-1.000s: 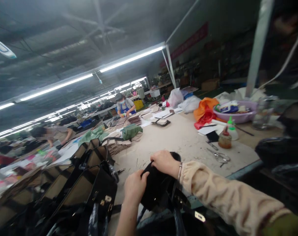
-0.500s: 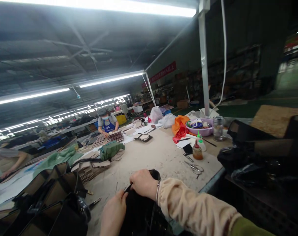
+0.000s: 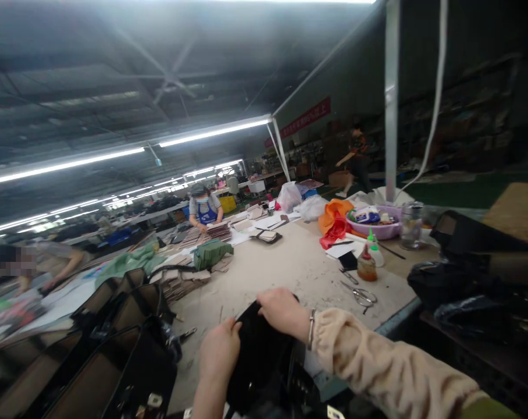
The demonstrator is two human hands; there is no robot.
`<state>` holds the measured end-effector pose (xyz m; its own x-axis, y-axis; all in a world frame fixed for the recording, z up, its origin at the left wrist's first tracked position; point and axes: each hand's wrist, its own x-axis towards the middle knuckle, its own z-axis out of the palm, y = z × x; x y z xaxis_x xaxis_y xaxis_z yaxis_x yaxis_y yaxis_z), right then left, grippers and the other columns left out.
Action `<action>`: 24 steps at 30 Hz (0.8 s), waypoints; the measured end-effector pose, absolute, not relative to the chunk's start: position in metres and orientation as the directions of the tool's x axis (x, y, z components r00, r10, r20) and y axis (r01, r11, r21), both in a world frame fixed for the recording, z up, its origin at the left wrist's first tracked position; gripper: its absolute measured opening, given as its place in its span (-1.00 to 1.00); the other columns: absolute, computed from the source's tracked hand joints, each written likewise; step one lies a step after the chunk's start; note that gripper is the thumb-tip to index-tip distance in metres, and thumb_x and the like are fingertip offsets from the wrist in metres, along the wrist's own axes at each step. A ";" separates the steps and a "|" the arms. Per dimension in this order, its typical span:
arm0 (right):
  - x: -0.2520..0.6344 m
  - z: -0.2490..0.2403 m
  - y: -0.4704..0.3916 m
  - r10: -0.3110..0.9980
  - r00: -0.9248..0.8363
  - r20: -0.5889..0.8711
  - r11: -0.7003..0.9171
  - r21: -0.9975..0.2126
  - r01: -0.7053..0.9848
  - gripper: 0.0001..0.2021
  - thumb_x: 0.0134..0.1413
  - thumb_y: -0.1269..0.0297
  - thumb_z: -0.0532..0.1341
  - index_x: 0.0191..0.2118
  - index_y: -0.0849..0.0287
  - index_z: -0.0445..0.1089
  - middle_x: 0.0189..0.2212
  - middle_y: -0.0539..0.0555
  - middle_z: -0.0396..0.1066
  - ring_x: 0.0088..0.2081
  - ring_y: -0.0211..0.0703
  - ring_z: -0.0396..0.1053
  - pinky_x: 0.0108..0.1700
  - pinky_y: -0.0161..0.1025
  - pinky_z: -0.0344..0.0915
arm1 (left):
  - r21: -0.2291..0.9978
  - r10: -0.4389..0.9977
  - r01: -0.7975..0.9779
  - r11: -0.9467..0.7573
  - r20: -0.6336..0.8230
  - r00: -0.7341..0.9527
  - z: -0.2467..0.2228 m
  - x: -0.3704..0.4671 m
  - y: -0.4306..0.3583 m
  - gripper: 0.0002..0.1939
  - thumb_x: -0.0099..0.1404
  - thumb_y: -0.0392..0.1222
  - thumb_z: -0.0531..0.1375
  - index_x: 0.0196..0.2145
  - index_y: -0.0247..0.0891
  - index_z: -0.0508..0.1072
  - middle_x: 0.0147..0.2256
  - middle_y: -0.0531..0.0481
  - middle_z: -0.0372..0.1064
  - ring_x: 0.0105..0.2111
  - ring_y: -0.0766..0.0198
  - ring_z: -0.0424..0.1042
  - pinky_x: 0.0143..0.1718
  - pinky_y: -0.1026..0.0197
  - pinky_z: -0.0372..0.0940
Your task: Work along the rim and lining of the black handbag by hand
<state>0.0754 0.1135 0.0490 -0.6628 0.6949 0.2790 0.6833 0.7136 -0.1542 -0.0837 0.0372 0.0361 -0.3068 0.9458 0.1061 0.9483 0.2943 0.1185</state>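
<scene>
A black handbag (image 3: 259, 364) is held at the near edge of the worktable, its upper edge raised between my two hands. My left hand (image 3: 220, 352) pinches that edge on the left, thumb and fingers closed. Over the same edge, to the right, my right hand (image 3: 284, 311) is closed with its fingers curled down. The bag's lower part is dark and runs out of the frame, with small bits of metal hardware glinting on it. Several more black handbags with brown insides (image 3: 128, 349) stand open to the left of my left hand.
Scissors (image 3: 363, 295), a glue bottle (image 3: 367, 266) and a purple basin (image 3: 380, 230) lie to the right on the worktable (image 3: 255, 273). Stacked brown pieces (image 3: 181, 285) and green cloth (image 3: 211, 254) are at the left. A co-worker (image 3: 205, 209) works opposite; black material (image 3: 464, 291) is piled at right.
My hands have drawn apart a little along the bag's edge, and more of its black panel shows between them. The view has turned slightly left. A person walking has appeared in the background.
</scene>
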 end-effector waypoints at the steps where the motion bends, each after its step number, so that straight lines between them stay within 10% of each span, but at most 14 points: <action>1: 0.076 0.047 0.116 0.701 -0.656 0.281 0.709 -0.166 0.686 -0.84 0.09 0.29 0.14 -0.26 0.21 0.41 -0.29 0.16 0.49 -0.22 -0.05 0.44 -0.22 -0.23 0.27 | 0.107 0.943 0.948 0.300 0.114 -0.312 0.037 -0.082 0.036 -0.76 0.35 -0.18 0.00 -0.35 -0.24 0.44 -0.39 -0.13 0.45 -0.31 0.07 0.45 -0.36 0.19 0.19; 24: 0.074 0.036 0.138 0.708 -0.630 0.320 0.694 -0.148 0.705 -0.77 0.14 0.22 0.11 -0.15 0.10 0.44 -0.23 0.11 0.49 -0.17 -0.07 0.41 -0.18 -0.24 0.25 | 0.085 0.931 0.938 0.336 0.116 -0.345 0.034 -0.076 0.034 -0.75 0.35 -0.10 0.00 -0.34 -0.18 0.44 -0.38 -0.09 0.45 -0.31 0.10 0.44 -0.38 0.21 0.19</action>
<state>0.0735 0.1384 0.0365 -0.6295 0.7080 0.3201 0.7048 0.6937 -0.1482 -0.0760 0.0343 0.0342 -0.3447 0.9315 0.1162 0.9379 0.3364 0.0851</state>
